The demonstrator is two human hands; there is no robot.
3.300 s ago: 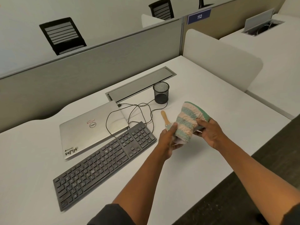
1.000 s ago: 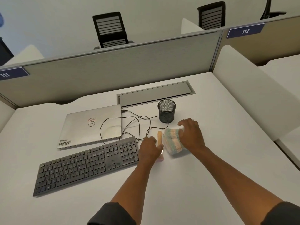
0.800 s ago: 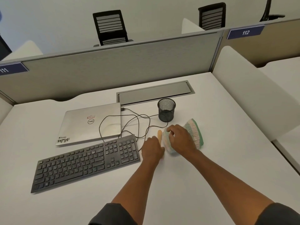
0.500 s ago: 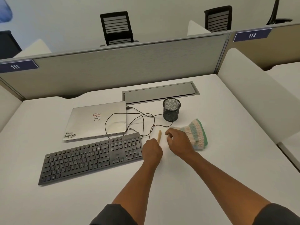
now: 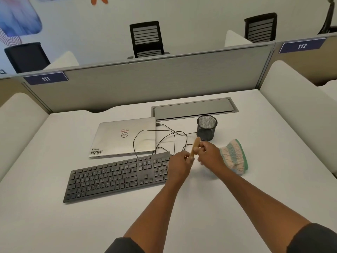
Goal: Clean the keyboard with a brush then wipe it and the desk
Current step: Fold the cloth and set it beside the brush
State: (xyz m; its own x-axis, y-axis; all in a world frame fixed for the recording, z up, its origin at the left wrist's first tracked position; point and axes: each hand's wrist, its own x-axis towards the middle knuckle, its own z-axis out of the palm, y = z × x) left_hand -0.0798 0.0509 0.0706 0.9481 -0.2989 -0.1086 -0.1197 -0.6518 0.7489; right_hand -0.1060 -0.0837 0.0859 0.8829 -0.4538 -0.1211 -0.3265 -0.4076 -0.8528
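Both hands are now on the brush (image 5: 194,147), which half a second ago was still lying flat on the desk (image 5: 200,207) next to the keyboard (image 5: 118,177). It's been lifted clear of the surface and is tilted, wooden handle pointing up and away. The lower end is gripped in the curled left hand (image 5: 179,162), and the handle is pinched higher up by the right hand (image 5: 209,153). The bristles are hidden behind the left hand, so which way they face can't be told.

The striped cloth (image 5: 234,156) has been let go of and is left lying on the desk, just right of the right hand, near the mesh cup (image 5: 207,127). So the wiping gear is parked and brushing looks about to be started; no key has been touched yet.
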